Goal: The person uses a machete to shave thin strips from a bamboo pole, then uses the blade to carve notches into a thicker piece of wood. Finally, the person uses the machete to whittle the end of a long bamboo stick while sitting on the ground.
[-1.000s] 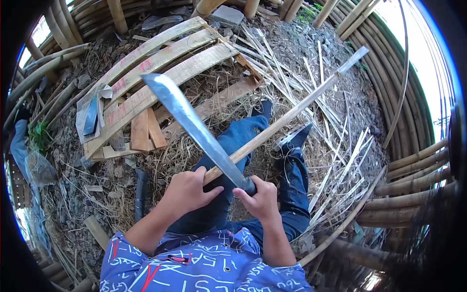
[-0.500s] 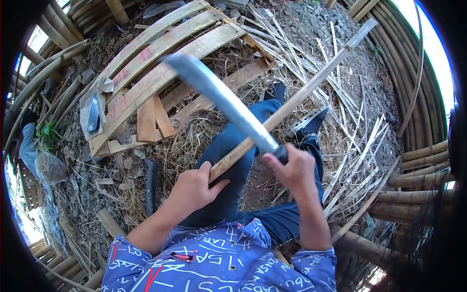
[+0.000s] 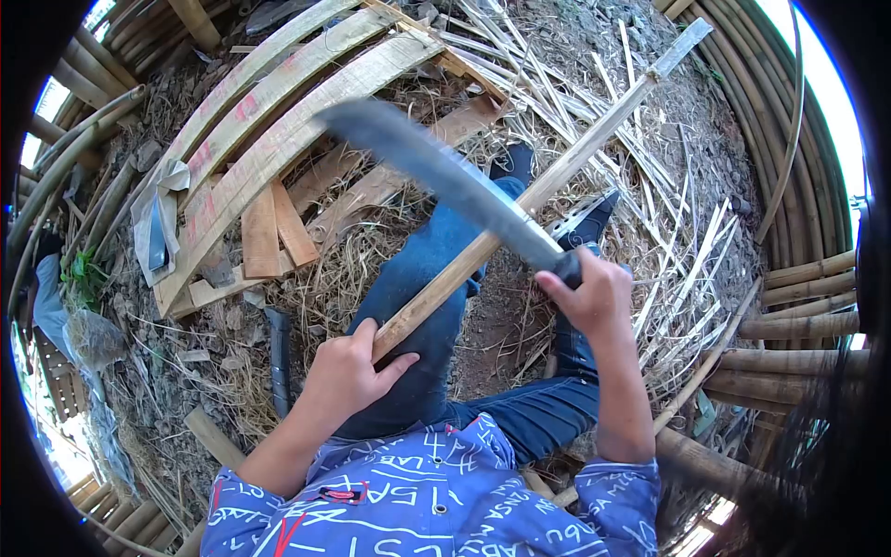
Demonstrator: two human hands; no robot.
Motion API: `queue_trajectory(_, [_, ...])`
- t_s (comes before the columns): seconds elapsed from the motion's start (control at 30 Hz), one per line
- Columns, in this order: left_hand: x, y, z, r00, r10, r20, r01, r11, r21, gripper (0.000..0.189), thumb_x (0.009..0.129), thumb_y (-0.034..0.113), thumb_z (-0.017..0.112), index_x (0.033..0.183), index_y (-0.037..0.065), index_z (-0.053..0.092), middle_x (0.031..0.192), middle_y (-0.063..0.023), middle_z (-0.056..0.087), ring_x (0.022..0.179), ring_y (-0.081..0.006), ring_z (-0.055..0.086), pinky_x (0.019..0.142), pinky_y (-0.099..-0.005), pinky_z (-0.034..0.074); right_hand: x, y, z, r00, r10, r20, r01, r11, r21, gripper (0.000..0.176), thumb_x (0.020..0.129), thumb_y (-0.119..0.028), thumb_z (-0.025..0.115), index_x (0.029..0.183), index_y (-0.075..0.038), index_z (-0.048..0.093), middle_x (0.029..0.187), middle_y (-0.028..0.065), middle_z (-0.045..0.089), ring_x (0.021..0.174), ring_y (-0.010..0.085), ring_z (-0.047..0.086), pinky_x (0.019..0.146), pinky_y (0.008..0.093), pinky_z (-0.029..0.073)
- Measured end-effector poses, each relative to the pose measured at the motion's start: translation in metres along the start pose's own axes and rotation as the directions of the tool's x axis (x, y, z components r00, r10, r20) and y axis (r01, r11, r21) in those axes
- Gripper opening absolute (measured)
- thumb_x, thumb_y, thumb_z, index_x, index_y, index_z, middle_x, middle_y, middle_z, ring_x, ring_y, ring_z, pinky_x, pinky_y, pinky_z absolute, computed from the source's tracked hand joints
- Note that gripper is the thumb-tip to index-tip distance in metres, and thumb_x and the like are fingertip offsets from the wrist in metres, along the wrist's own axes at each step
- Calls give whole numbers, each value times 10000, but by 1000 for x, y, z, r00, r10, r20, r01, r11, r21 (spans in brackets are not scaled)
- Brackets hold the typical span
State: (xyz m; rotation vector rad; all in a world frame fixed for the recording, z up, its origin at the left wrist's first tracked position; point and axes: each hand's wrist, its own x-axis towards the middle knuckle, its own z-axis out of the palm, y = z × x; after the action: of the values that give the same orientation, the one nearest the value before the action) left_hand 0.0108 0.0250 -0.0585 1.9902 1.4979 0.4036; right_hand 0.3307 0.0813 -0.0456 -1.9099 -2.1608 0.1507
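My left hand (image 3: 345, 373) grips the near end of a long bamboo slat (image 3: 548, 181), which slants up and to the right over my knees. A machete (image 3: 436, 176) is held by its dark handle in my right hand (image 3: 594, 297). Its long grey blade reaches up and left across the slat, and the blade looks blurred. I sit on the ground in blue jeans (image 3: 418, 306) and a blue printed shirt.
Curved bamboo planks (image 3: 278, 121) and short wood offcuts lie ahead on the left. Thin bamboo strips (image 3: 677, 278) are scattered on the right. Thick bamboo poles (image 3: 798, 278) stack along the right edge. A dark sheath (image 3: 278, 357) lies by my left arm.
My right hand has carried the machete up and to the right along the slat, away from my left hand. The left hand keeps its hold on the slat.
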Motion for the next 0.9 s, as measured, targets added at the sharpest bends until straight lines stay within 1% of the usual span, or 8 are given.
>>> queue_trajectory(0.13, [-1, -4, -4, 993, -96, 72, 99, 994, -45, 557, 777, 454, 769, 849, -45, 532, 601, -236, 573, 606, -432, 620, 543, -455, 495, 7, 61, -14, 891, 454, -26, -445, 881, 161, 611, 820, -626, 641, 696, -29, 603, 574, 142, 602, 551, 340, 612, 551, 419, 471])
queue_trajectory(0.27, [5, -6, -4, 995, -59, 76, 58, 998, 19, 568, 767, 468, 774, 847, -39, 532, 600, -234, 573, 602, -430, 618, 540, -450, 495, -8, 82, -12, 922, 368, -120, -363, 930, 57, 576, 852, -547, 649, 679, -1, 593, 544, 172, 566, 546, 368, 599, 545, 431, 451])
queue_trajectory(0.33, [6, -6, -3, 993, -88, 76, 87, 996, 16, 566, 757, 470, 780, 839, -31, 528, 599, -233, 576, 604, -432, 617, 545, -457, 495, -11, 56, -15, 912, 396, -104, -378, 913, 153, 572, 847, -552, 654, 706, 0, 601, 552, 171, 572, 546, 361, 603, 541, 424, 455])
queue_trajectory(0.4, [9, 1, -3, 988, -119, 94, 119, 993, 5, 561, 756, 465, 781, 836, -29, 528, 611, -237, 583, 620, -434, 621, 555, -464, 496, -13, 21, -17, 913, 406, 37, -384, 825, 415, 555, 836, -546, 670, 726, -5, 612, 565, 169, 581, 554, 346, 619, 536, 401, 462])
queue_trajectory(0.47, [11, 8, -4, 983, -143, 112, 143, 990, 3, 555, 755, 460, 782, 833, -27, 527, 624, -241, 590, 636, -436, 625, 566, -470, 497, -11, -18, -11, 967, 253, 37, -236, 827, 510, 543, 812, -547, 695, 739, -13, 627, 572, 156, 592, 552, 328, 632, 526, 387, 472])
queue_trajectory(0.53, [11, 14, -5, 982, -158, 104, 154, 987, 47, 537, 754, 429, 789, 840, -30, 525, 654, -252, 602, 673, -444, 629, 591, -484, 498, -8, -58, -8, 979, 163, 122, -202, 859, 471, 554, 786, -566, 710, 736, -21, 624, 583, 155, 604, 550, 331, 639, 521, 398, 488])
queue_trajectory(0.67, [15, 15, -10, 977, -148, 156, 136, 987, 85, 526, 782, 473, 751, 843, 6, 516, 638, -221, 614, 653, -417, 648, 583, -480, 517, -5, -96, 5, 984, -108, 144, 63, 955, 290, 649, 792, -668, 627, 653, -38, 550, 551, 158, 592, 497, 341, 613, 496, 416, 503])
queue_trajectory(0.9, [14, 7, -10, 962, -185, 200, 194, 981, -24, 532, 784, 458, 749, 878, -20, 534, 665, -244, 616, 686, -448, 633, 615, -502, 502, -6, -93, 17, 966, -178, 188, 129, 960, 247, 682, 790, -694, 608, 628, -36, 532, 524, 149, 577, 474, 317, 609, 469, 399, 490])
